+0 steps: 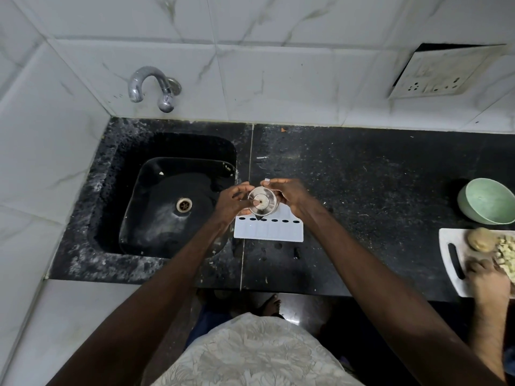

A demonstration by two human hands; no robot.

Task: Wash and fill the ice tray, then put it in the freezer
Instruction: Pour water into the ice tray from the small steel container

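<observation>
Steel-looking little tumbler [262,203] gripped from both sides, left hand [232,200] curled round one side, right hand [287,195] curled round the other. Held right over the white ice tray [269,231], lying flat on the black counter [362,176] just beside the sink's [167,207] right edge, far end hidden under the hands. Tap [152,89] on the wall past the sink's back edge. Over at the counter's right edge: green bowl [486,200], white cutting board [452,263] with another person's hand [486,275] resting on it.

White ice tray [269,231], black speckled counter [362,176], green bowl [489,201], white marbled tiles [250,79].
</observation>
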